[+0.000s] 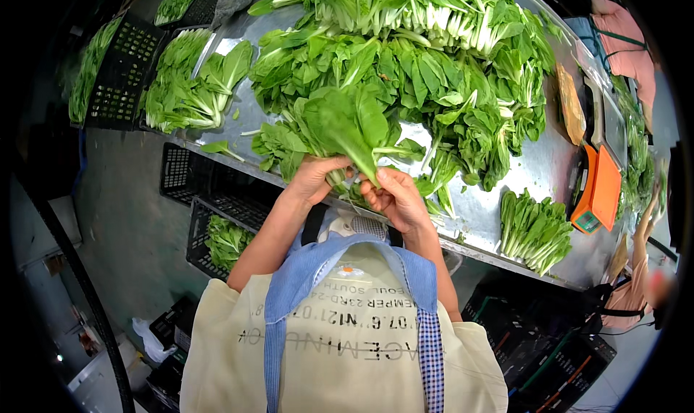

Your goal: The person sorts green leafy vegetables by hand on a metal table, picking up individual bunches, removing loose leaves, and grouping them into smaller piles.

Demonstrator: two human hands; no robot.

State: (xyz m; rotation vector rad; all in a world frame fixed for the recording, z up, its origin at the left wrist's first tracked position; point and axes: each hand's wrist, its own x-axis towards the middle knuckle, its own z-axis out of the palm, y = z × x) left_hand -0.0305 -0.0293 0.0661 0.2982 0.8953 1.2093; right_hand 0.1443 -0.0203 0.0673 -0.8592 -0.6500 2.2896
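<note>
My left hand (317, 179) is closed around the lower stalks of a bunch of leafy greens (295, 136), just over the table's near edge. In my right hand (400, 199), thumb and fingers pinch the stalk end of a large green leaf (352, 126), which rises blurred in front of the bunch. Whether that leaf is separate from the bunch, I cannot tell. Beyond both hands a large heap of greens with pale stalks (401, 66) covers much of the metal table (482, 212). Loose greens (442, 174) lie right of my right hand.
A neat bundle of greens (534, 231) lies at right, near an orange scale (596, 191). Black plastic crates (122, 71) with greens stand at left. Another crate (198, 239) sits below the table edge. At far right, a person's arm (642, 234) reaches toward more greens.
</note>
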